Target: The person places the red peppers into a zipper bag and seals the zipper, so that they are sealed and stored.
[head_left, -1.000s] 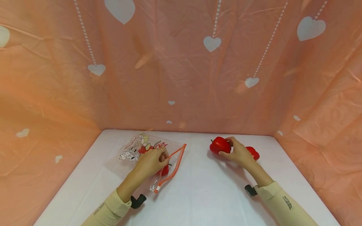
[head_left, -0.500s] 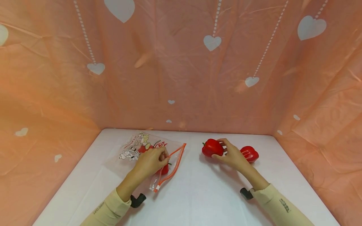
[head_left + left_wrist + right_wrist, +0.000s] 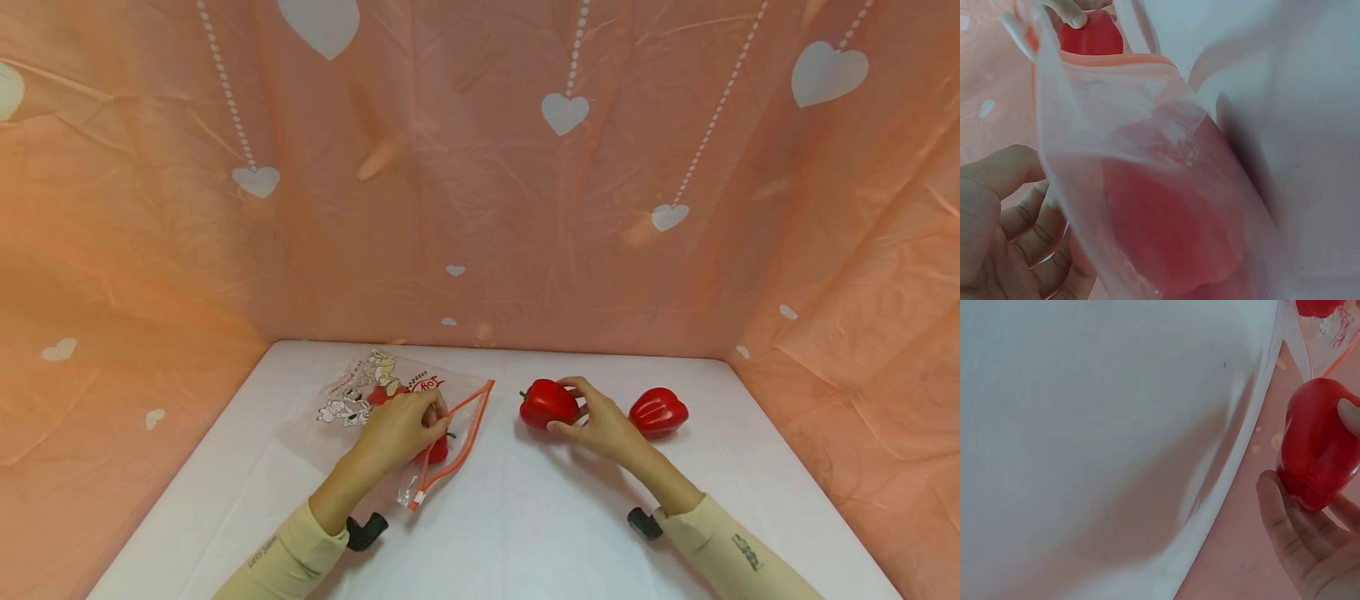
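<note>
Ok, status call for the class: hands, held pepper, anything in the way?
Left hand holding bag at its open mouth. Right hand gripping red pepper, outside bag. No obstacle seen between them; loose pepper off to the right.

orange drapes (image 3: 495, 225) with white hearts (image 3: 564, 113) hang behind a white table (image 3: 525, 533).

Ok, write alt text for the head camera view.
A person's right hand holds a red bell pepper to the right of a printed clear zip bag, whose open mouth the left hand grips. A second red bell pepper shows inside; a third red bell pepper lies on the white table.
</note>
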{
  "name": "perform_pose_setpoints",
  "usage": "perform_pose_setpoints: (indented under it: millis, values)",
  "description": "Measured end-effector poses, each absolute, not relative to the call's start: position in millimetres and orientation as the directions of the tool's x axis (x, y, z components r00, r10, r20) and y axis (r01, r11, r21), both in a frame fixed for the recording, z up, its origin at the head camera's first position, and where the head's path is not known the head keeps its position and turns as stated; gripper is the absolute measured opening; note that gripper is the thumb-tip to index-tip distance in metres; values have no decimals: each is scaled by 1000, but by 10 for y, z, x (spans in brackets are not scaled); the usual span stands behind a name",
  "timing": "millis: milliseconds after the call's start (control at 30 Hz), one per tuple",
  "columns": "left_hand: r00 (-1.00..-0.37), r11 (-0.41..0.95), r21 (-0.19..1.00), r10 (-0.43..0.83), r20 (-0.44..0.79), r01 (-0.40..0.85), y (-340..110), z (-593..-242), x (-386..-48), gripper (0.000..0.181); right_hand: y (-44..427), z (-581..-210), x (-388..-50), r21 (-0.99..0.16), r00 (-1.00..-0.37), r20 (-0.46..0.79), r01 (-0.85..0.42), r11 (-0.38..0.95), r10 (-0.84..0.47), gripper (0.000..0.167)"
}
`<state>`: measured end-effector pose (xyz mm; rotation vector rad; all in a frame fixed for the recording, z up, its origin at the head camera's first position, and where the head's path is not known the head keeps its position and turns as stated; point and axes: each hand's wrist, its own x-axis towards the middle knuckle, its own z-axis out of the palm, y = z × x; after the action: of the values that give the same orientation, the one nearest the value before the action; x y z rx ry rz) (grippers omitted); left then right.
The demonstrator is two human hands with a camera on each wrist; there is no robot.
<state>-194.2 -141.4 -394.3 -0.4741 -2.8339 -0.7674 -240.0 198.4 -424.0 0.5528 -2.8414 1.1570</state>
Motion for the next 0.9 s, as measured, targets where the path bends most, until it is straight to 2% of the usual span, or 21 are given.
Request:
perform_pose_setpoints:
  millis: [233,900]
  values:
    - [-938,816,467,259,231,340,-1409,-3943,-1939,14,1882,-4280,-2353,-660,-925,164,-362,659,-344,67]
    - [-940,816,471,255,226,335,-1419,-3931,-1949,14,1586,-4361,-2210,-722,-855,180,-450,525,-486,65]
